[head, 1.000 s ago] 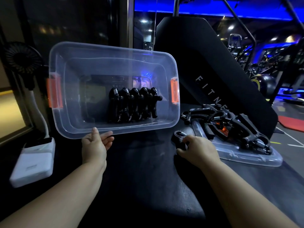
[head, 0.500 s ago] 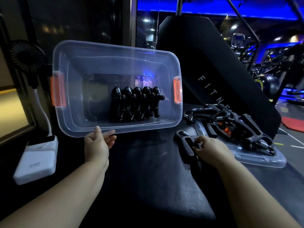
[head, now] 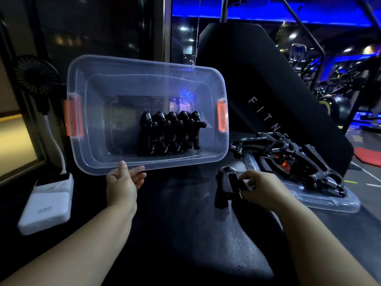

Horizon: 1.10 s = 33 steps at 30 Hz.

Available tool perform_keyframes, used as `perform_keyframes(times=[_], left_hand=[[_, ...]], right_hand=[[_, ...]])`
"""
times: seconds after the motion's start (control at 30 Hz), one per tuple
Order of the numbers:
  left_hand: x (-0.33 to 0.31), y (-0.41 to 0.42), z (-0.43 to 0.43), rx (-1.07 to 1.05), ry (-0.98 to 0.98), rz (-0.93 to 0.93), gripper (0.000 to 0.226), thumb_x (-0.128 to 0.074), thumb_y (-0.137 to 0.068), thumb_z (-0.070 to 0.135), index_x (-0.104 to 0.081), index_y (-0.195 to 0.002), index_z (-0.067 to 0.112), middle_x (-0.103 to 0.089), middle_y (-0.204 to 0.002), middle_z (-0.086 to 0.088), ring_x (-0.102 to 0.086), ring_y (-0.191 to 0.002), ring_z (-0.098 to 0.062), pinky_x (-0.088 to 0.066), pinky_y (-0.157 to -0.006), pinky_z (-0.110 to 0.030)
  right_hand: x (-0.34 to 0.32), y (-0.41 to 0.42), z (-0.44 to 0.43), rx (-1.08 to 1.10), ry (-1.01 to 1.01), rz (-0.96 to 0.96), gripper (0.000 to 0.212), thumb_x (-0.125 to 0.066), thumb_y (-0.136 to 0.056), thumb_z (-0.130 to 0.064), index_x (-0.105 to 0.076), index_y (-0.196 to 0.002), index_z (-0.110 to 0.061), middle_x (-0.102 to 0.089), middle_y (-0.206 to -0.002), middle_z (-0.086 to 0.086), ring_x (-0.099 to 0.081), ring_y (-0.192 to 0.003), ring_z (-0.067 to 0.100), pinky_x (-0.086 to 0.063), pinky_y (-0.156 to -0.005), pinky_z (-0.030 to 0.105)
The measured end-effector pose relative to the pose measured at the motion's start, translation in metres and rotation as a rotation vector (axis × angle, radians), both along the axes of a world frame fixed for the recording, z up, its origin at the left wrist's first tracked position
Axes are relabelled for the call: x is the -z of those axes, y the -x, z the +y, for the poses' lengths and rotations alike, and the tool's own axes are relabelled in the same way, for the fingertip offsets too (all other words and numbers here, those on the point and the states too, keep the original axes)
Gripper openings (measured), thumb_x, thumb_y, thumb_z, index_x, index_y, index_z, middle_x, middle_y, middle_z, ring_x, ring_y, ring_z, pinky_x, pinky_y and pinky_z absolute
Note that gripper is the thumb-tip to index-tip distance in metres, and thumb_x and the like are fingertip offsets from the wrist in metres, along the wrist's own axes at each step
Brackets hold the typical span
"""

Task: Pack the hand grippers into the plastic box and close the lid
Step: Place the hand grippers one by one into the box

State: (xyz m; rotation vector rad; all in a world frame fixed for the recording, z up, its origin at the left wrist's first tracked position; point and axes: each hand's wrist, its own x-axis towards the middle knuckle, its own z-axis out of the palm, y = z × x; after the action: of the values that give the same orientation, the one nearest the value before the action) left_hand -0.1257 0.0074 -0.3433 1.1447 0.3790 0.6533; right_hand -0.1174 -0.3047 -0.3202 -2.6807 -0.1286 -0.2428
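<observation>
Hands, two, both occupied. Left hand (head: 121, 184): thumb over the near rim of the plastic box (head: 99, 89), fingers beneath it, pinching the rim and holding the box tipped up with its opening facing the person. Right hand (head: 266, 188): below and to the right of the box, fingertips closed on one hand gripper (head: 224, 188), which appears to rest on the dark surface (head: 185, 223).

Hand gripper, held: long axis runs roughly toward and away from the person, spring end on the box side, handles on the near side. It lies near the box's lower right corner but not touching it.

Plastic box, contents: row of five grippers (head: 171, 133), standing side by side in the right half of the floor; the left half is bare. Orange latches (head: 73, 116), one on each short end.

Right of the box: pile of grippers (head: 292, 159), not yet packed, heaped on the clear lid (head: 334, 203), which lies flat on the surface.

Assessment: the right hand is the nearer and already has the piece. The move probably runs up and leftward over the box's near rim, to the gap beside the row.
</observation>
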Motion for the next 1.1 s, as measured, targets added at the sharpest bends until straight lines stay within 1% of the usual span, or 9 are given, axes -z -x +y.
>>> perform_keyframes(times=[0.07, 0.17, 0.23, 0.37, 0.57, 0.7, 0.83, 0.97, 1.1], left_hand=[[0.000, 0.001, -0.001, 0.002, 0.002, -0.003, 0.033, -0.034, -0.103, 0.034, -0.049, -0.079, 0.018, -0.071, -0.067, 0.002, -0.063, -0.065, -0.014, -0.050, -0.064, -0.026], [0.000, 0.000, -0.001, 0.004, -0.002, 0.004, 0.034, -0.033, -0.103, 0.034, -0.051, -0.080, 0.017, -0.069, -0.081, -0.004, -0.063, -0.062, -0.012, -0.050, -0.064, -0.026], [0.000, 0.000, 0.000, -0.002, 0.001, 0.005, 0.032, -0.034, -0.103, 0.034, -0.050, -0.081, 0.018, -0.069, -0.080, -0.004, -0.063, -0.058, -0.008, -0.050, -0.063, -0.025], [-0.002, 0.001, -0.003, -0.002, 0.010, -0.007, 0.032, -0.033, -0.103, 0.032, -0.049, -0.080, 0.018, -0.068, -0.082, -0.006, -0.062, -0.066, -0.014, -0.050, -0.065, -0.026], [-0.001, -0.001, -0.001, 0.003, 0.010, 0.005, 0.030, -0.033, -0.103, 0.033, -0.049, -0.082, 0.019, -0.068, -0.081, -0.005, -0.063, -0.054, -0.005, -0.051, -0.060, -0.023], [0.001, -0.002, 0.001, 0.008, 0.011, 0.011, 0.029, -0.033, -0.103, 0.034, -0.049, -0.084, 0.019, -0.069, -0.081, -0.005, -0.063, -0.052, -0.004, -0.051, -0.056, -0.020], [-0.001, -0.001, 0.000, 0.010, 0.022, 0.004, 0.029, -0.033, -0.103, 0.033, -0.049, -0.084, 0.018, -0.069, -0.082, -0.006, -0.063, -0.059, -0.010, -0.051, -0.062, -0.024], [-0.001, -0.001, 0.000, 0.011, 0.012, 0.001, 0.031, -0.033, -0.103, 0.033, -0.051, -0.083, 0.018, -0.069, -0.082, -0.006, -0.062, -0.058, -0.009, -0.051, -0.061, -0.023], [-0.001, 0.000, 0.000, 0.018, 0.024, 0.000, 0.031, -0.033, -0.103, 0.033, -0.051, -0.083, 0.017, -0.069, -0.083, -0.007, -0.063, -0.064, -0.013, -0.051, -0.062, -0.024]], right_hand=[[-0.003, 0.002, 0.003, 0.014, -0.025, -0.095, 0.032, -0.076, -0.070, -0.023, -0.069, -0.101, -0.028, -0.066, -0.082, -0.008, -0.058, -0.068, 0.008, -0.041, -0.059, 0.015], [-0.008, 0.006, 0.006, 0.029, -0.013, -0.241, 0.028, -0.077, -0.070, -0.023, -0.073, -0.098, -0.024, -0.064, -0.084, -0.006, -0.059, -0.079, 0.012, -0.041, -0.068, 0.021], [-0.009, 0.006, 0.006, 0.011, -0.018, -0.318, 0.024, -0.078, -0.072, -0.022, -0.074, -0.096, -0.021, -0.059, -0.080, -0.007, -0.057, -0.077, 0.014, -0.041, -0.068, 0.023], [-0.007, 0.003, 0.006, -0.042, -0.005, -0.516, 0.014, -0.080, -0.073, -0.020, -0.074, -0.084, -0.013, -0.062, -0.071, -0.003, -0.059, -0.066, 0.019, -0.040, -0.060, 0.023], [-0.015, 0.004, 0.017, -0.117, -0.088, -0.631, 0.025, -0.080, -0.074, -0.032, -0.070, -0.076, -0.009, -0.065, -0.067, -0.001, -0.059, -0.060, 0.017, -0.048, -0.056, 0.027], [-0.023, 0.005, 0.026, -0.088, -0.173, -0.643, 0.034, -0.078, -0.074, -0.037, -0.061, -0.067, -0.009, -0.051, -0.054, -0.007, -0.048, -0.051, 0.014, -0.035, -0.049, 0.021], [-0.030, 0.005, 0.034, -0.050, -0.218, -0.645, 0.042, -0.078, -0.075, -0.038, -0.048, -0.063, -0.012, -0.041, -0.051, -0.008, -0.037, -0.047, 0.011, -0.031, -0.047, 0.024], [-0.037, 0.004, 0.044, -0.026, -0.289, -0.543, 0.027, -0.076, -0.077, -0.039, -0.063, -0.079, -0.015, -0.055, -0.062, -0.008, -0.053, -0.061, 0.018, -0.043, -0.058, 0.030], [-0.039, 0.003, 0.053, -0.014, -0.209, -0.420, 0.025, -0.066, -0.085, -0.043, -0.057, -0.092, -0.021, -0.055, -0.068, -0.008, -0.054, -0.069, 0.020, -0.037, -0.059, 0.030]])
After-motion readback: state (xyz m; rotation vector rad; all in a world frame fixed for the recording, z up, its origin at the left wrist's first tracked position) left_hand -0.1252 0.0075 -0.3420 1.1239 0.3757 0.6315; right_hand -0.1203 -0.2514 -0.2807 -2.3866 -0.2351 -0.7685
